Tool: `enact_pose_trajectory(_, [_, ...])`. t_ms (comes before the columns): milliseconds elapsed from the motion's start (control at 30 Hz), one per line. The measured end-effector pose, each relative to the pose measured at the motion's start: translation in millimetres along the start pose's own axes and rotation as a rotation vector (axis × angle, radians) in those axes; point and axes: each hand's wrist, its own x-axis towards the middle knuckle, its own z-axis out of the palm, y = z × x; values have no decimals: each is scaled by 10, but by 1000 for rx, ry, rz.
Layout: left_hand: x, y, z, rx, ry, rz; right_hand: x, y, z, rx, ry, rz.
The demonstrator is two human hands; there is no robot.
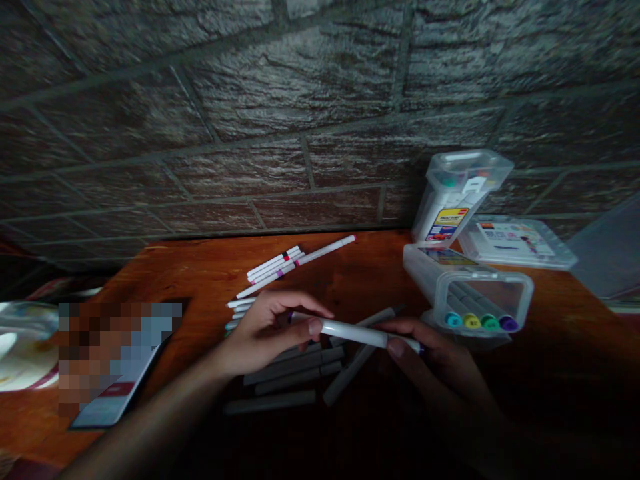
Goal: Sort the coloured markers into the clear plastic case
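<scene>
A white marker (pixel 354 332) with purple ends is held level above the table by both hands. My left hand (pixel 273 330) pinches its left end between thumb and fingers. At the other end, my right hand (pixel 440 363) grips the marker near its cap. Several loose white markers (pixel 300 370) lie on the wood below, partly hidden by the hands and in deep shade. Behind my left hand, more thin white markers (pixel 274 263) with red, pink and purple marks lie side by side, one longer one (pixel 327 249) pointing right.
An open clear case (pixel 420 267) lies on its side at the right, holding several markers. A closed marker case (pixel 445 200) stands behind it, beside a flat clear box (pixel 520 240). A partly blurred phone-like slab (pixel 107 403) lies left. A stone-block wall (pixel 350 160) borders the wooden table (pixel 200 267).
</scene>
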Motion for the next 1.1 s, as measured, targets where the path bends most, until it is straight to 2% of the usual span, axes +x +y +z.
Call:
enact_pose_trajectory(167, [-23, -33, -10, 136, 0, 63, 5, 13, -10, -58, 29, -66])
enact_pose_trajectory(367, [-9, -54, 10, 183, -18, 58, 1, 18, 0, -13, 10, 15])
enact_pose_trajectory(667, [-14, -26, -5, 113, -26, 71, -2, 34, 6, -28, 27, -41])
enact_pose_trajectory(833, [-18, -7, -15, 48, -36, 67, -26, 23, 7, -56, 87, -105])
enact_pose_trajectory(1100, [-10, -15, -11, 9, -29, 48, -34, 43, 15, 11, 86, -67])
